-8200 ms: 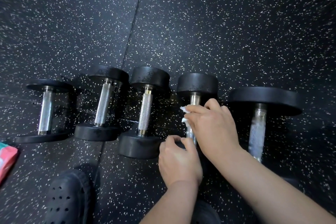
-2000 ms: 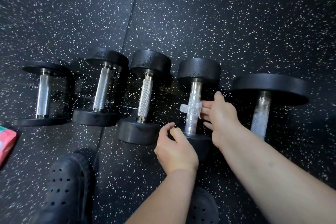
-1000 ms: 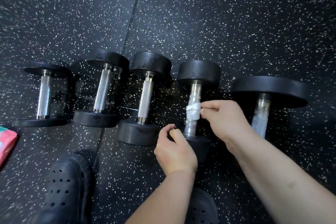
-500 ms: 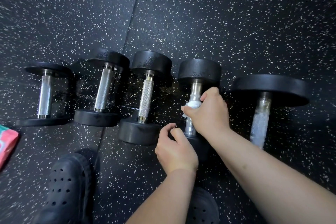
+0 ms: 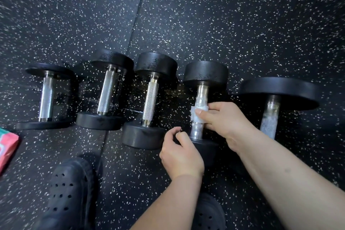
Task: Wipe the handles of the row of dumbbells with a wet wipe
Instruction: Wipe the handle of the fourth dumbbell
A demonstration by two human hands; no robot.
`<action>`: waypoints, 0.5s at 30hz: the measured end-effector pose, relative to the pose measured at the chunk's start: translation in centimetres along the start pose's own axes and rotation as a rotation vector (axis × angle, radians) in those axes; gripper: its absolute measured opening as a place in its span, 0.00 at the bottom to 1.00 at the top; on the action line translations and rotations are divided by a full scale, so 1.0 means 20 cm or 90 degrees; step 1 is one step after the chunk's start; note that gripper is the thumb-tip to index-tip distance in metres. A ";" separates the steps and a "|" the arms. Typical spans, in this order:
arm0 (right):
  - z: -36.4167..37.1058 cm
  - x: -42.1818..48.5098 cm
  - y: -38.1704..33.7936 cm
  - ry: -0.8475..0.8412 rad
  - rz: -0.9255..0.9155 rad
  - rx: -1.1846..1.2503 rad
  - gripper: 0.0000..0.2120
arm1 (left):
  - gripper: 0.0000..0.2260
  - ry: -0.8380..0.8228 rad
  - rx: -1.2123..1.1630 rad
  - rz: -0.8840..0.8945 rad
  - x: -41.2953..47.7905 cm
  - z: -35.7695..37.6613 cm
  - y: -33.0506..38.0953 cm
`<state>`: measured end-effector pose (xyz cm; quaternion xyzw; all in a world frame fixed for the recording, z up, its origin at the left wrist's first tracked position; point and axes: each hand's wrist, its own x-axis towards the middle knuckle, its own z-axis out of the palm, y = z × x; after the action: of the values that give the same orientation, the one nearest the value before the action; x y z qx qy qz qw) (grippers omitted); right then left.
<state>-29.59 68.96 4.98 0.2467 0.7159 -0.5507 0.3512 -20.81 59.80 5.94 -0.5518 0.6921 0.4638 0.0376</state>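
A pink packet [image 5: 7, 145] is cut off at far left. Your left grip [image 5: 182, 155] curls round the black near head of the fourth dumbbell [image 5: 205, 73], mostly hiding it. Your right grip [image 5: 225, 121] pinches the white wet wipe [image 5: 198, 113] round its knurled steel handle.

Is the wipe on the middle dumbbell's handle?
No, the right hand presses the wipe against the fourth dumbbell from the left.

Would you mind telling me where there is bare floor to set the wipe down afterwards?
The widest bare floor lies beyond the dumbbells' far ends. A smaller patch sits between the pink packet and the left shoe. Crowded: the fourth dumbbell from left, where the left hand grips its near weight and the right hand pinches the wipe.
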 end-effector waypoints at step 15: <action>-0.01 -0.06 -0.05 0.182 -0.237 -0.282 0.10 | 0.12 0.003 0.007 -0.001 0.00 0.00 0.01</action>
<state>-29.51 68.99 6.56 0.1042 0.8933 -0.3960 0.1854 -20.94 59.76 6.03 -0.5531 0.6944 0.4586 0.0396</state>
